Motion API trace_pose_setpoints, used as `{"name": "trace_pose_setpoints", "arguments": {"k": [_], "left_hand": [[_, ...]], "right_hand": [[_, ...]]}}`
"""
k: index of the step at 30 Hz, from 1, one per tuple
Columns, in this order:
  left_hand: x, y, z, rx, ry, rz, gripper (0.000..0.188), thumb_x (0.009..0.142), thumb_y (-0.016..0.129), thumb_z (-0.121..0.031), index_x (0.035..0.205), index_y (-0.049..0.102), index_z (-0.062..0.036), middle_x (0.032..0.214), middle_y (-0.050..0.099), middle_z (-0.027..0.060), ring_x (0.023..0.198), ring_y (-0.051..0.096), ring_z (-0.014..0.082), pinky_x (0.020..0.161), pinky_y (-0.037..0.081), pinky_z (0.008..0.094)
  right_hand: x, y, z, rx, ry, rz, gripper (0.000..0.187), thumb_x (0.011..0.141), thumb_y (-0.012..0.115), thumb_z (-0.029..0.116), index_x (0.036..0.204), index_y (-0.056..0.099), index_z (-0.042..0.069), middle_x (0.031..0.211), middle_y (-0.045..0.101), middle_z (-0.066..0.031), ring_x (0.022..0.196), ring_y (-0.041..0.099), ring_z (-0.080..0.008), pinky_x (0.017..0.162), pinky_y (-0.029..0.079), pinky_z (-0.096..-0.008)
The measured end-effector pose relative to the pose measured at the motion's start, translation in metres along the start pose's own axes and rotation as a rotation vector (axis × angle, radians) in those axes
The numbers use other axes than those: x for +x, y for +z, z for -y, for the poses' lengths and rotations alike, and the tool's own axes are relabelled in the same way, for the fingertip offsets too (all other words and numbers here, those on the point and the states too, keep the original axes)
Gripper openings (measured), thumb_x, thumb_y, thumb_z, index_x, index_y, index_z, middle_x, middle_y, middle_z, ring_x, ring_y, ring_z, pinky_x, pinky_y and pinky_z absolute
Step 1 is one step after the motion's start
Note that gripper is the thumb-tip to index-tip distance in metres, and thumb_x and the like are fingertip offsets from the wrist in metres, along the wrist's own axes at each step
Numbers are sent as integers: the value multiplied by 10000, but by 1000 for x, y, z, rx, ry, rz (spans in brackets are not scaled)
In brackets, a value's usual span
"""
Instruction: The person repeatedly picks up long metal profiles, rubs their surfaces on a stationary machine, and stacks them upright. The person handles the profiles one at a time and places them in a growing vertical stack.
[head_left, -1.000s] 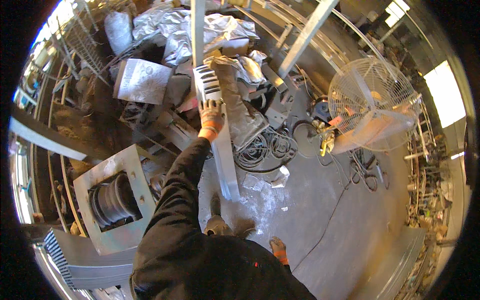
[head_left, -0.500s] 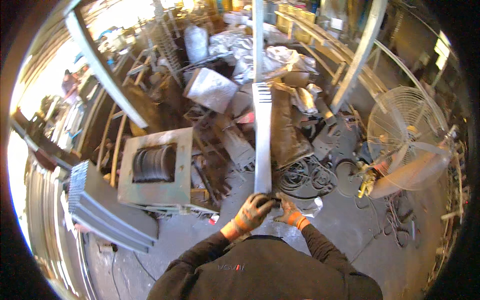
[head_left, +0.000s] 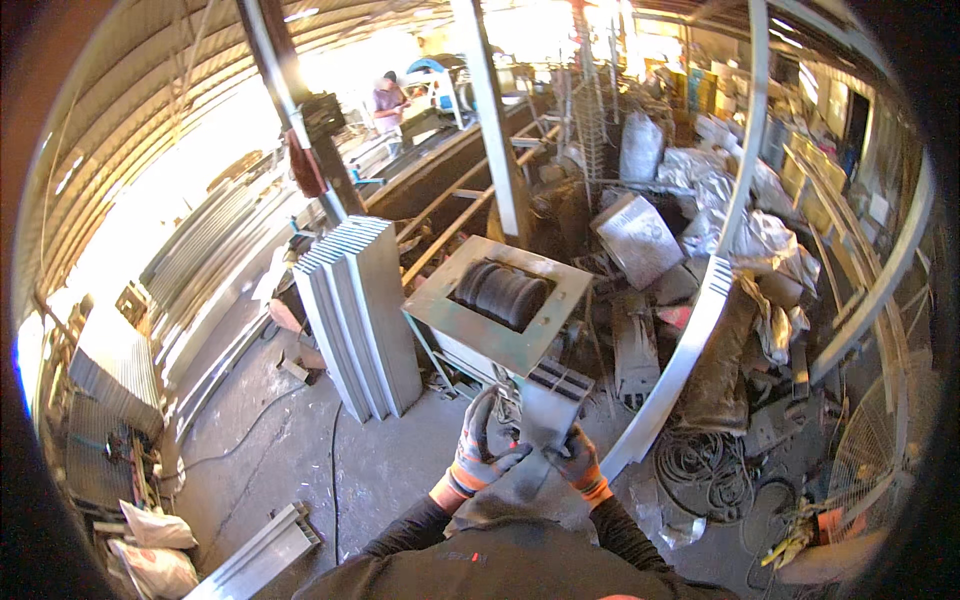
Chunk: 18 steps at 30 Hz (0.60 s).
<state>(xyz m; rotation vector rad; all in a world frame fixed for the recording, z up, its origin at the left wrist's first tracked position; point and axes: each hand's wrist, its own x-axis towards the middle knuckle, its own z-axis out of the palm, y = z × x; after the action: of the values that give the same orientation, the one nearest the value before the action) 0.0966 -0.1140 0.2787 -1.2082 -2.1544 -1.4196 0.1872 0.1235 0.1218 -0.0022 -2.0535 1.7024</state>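
Observation:
In front of me a grey metal profile point(head_left: 548, 412) with a dark slotted end is tilted away, close to the near corner of a green box-shaped machine. My right hand point(head_left: 577, 462), in an orange and grey glove, grips its right side. My left hand point(head_left: 484, 452), gloved alike, is at its left side with fingers stretched out and thumb toward the profile. The machine's worn top plate point(head_left: 440, 305) frames a row of dark round discs point(head_left: 500, 294). Right of my hands, a long silver profile point(head_left: 678, 365) with slots at its upper end stands on end.
A bundle of upright silver profiles point(head_left: 362, 320) stands left of the machine. A coiled cable point(head_left: 705, 470) and a caged fan point(head_left: 880, 440) are at the right. Foil-like sheets and boxes point(head_left: 640, 240) are heaped behind. A cable point(head_left: 334, 480) crosses the floor; a person point(head_left: 388, 103) is far off.
The view has swung left, so the machine and bundle appear nearer the middle. My hands have left the long silver profile's lower end and are now at the slotted profile by the machine.

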Motion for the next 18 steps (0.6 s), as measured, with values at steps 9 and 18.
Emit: {"name": "trace_pose_setpoints", "arguments": {"k": [9, 18], "left_hand": [[-231, -197, 205, 267, -514, 310, 1250, 763, 971, -639, 1675, 425, 18, 1680, 499, 279, 1579, 459, 461, 1318, 361, 559], [-400, -450, 312, 122, -825, 425, 968, 854, 892, -685, 1473, 662, 23, 1313, 773, 274, 1237, 763, 381, 1067, 603, 449]], "right_hand": [[117, 116, 73, -276, -250, -704, 607, 1011, 809, 247, 1494, 594, -50, 1505, 634, -253, 1363, 614, -388, 1204, 464, -515], [246, 249, 112, -529, -375, -796, 505, 1190, 523, 175, 1638, 508, -57, 1568, 651, -242, 1367, 666, -312, 1201, 504, -404]]}}
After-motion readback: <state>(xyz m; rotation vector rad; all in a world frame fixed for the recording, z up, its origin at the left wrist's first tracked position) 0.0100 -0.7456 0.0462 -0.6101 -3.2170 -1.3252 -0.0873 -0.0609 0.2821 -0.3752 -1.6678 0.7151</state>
